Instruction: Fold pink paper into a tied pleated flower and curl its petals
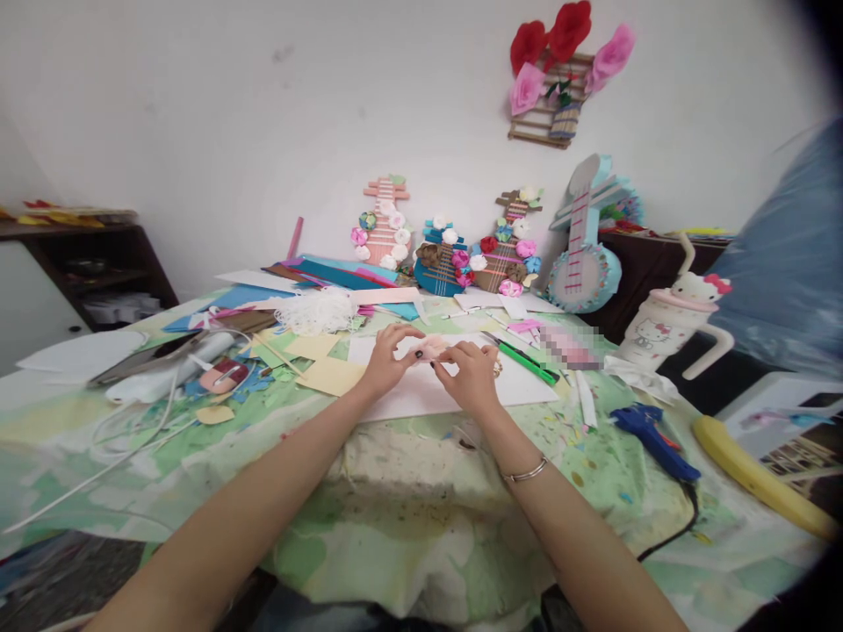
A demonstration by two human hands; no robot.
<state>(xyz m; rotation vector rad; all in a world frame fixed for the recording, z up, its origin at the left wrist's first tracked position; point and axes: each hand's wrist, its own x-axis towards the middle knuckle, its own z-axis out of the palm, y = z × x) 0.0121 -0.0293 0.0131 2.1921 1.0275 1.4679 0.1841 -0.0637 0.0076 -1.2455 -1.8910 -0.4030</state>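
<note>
Between my two hands is a small pale pink paper flower (pixel 431 344), partly covered by my fingers. My left hand (pixel 393 358) pinches its left side with thumb and fingers. From the other side, the fingertips of my right hand (pixel 471 373) are closed on the same flower. Both hands are just above a white sheet (pixel 395 399) on the table. Near my right hand lies a green utility knife (pixel 529 362), touching the sheet. A small ring-shaped thing shows beside my right fingers, too small to name.
A blue glue gun (pixel 655 439) and a yellow banana-shaped thing (pixel 757 474) lie at the right, near a cup with a straw (pixel 672 325). A white power strip (pixel 168 369) with cables lies left, among paper scraps. Paper-flowered instrument models (pixel 440 263) lean against the wall.
</note>
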